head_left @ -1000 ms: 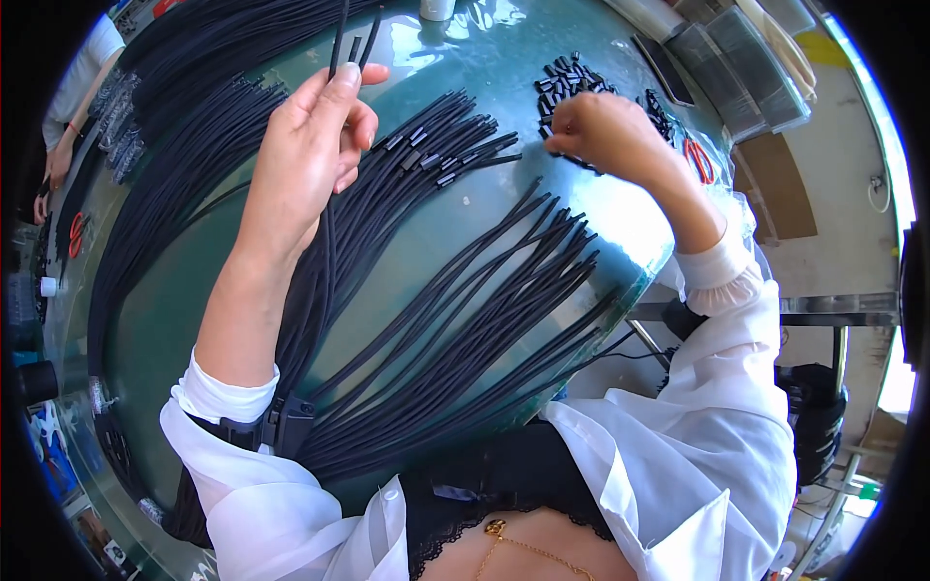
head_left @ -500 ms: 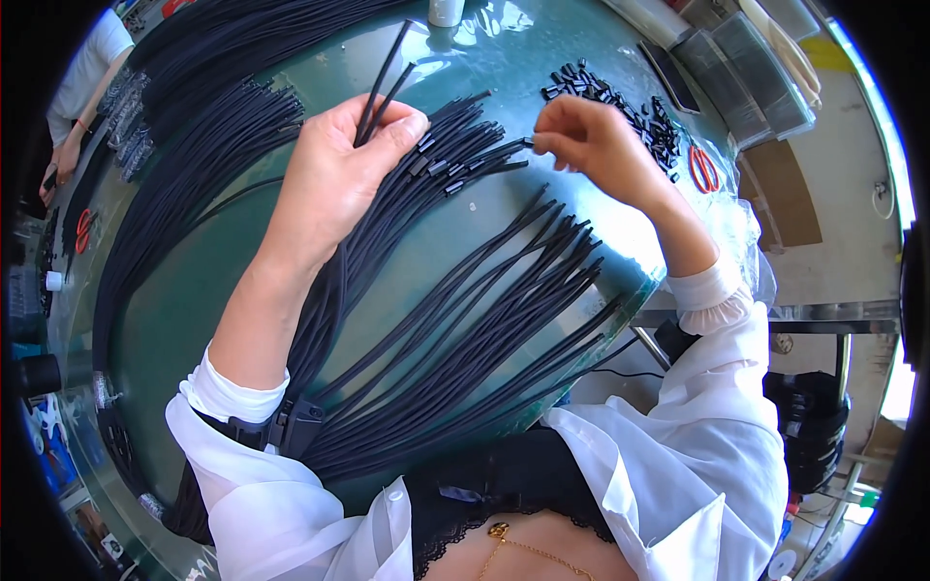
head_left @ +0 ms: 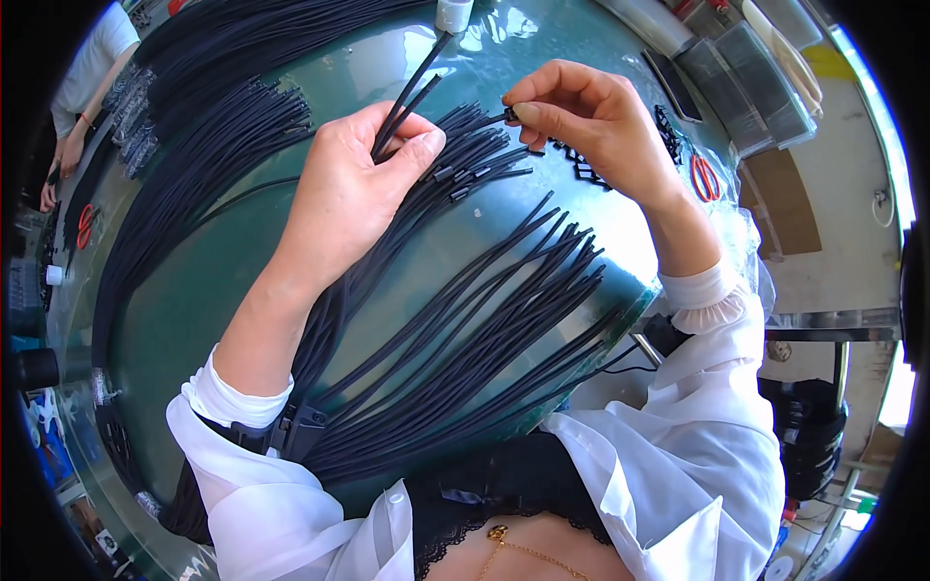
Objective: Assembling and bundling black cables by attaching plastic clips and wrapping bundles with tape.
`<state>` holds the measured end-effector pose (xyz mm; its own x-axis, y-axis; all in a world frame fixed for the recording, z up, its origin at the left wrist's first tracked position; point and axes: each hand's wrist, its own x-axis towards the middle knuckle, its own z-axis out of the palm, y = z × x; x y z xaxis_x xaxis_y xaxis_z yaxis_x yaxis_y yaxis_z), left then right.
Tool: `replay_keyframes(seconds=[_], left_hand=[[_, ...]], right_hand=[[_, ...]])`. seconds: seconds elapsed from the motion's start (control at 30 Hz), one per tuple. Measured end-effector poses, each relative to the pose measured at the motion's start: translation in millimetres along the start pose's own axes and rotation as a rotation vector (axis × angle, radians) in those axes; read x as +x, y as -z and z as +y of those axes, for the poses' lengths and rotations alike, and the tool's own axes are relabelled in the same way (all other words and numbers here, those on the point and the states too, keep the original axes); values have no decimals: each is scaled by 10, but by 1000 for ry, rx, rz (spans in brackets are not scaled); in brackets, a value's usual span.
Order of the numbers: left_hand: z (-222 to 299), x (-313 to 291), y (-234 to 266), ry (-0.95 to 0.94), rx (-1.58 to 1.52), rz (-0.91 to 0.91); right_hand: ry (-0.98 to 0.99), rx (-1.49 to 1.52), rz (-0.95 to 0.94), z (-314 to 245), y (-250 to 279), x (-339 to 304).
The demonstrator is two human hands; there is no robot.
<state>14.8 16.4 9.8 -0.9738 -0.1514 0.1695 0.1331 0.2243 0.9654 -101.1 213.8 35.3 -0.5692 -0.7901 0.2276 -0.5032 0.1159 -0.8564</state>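
Observation:
My left hand [head_left: 363, 184] is closed on a pair of thin black cords [head_left: 417, 87], whose ends stick up past the thumb. With finger and thumb my right hand [head_left: 596, 121] pinches a small black sleeve [head_left: 511, 113] at the end of another cord. Below and between the hands lies a bundle of black cords [head_left: 387, 228], several with shiny sleeves [head_left: 455, 182] near their tips. A second fan of cords [head_left: 494, 324] spreads nearer me from a black clip [head_left: 302, 426]. Loose black sleeves [head_left: 586, 172] lie partly hidden behind my right hand.
Large cord bundles [head_left: 174, 194] run along the left and far side of the green table [head_left: 228, 281]. Red-handled scissors [head_left: 704, 179], a phone-like dark slab [head_left: 670, 82] and clear plastic boxes [head_left: 756, 92] are at the right. A white container [head_left: 453, 15] stands at the back; a co-worker's arm [head_left: 92, 111] shows far left.
My right hand has moved up and left to the cord end and now pinches the small sleeve there. The left hand, still holding the two cords, has shifted slightly right.

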Motion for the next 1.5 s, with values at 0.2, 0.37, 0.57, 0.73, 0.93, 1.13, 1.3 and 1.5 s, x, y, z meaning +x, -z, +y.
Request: replay_keyframes(seconds=[0.2,0.37,0.57,0.73,0.93,1.13,1.3,1.5], left_hand=[[29,-16,-29,104,-236,-109],[-13,25,48,165,-267,-155],[-205,143,97,-42,-137,99],[-77,67,153,201,-416,-20],[-85,65,75,139,-258,-89],[-93,24,-35,75,-221,-75],[-33,7,-32,117,-251,-91],[-16,9,-20,120,-274,-83]], right_hand=[[260,-248,-73,-172,-209,69],[-70,80,-304,-208,-68,194],[2,-891,-70,505,190,131],[-165,-960,-219,580,139,-2],[-227,-295,3,416,210,27],[-118,191,121,124,12,49],[-69,205,156,10,-165,106],[-17,451,267,55,-263,139]])
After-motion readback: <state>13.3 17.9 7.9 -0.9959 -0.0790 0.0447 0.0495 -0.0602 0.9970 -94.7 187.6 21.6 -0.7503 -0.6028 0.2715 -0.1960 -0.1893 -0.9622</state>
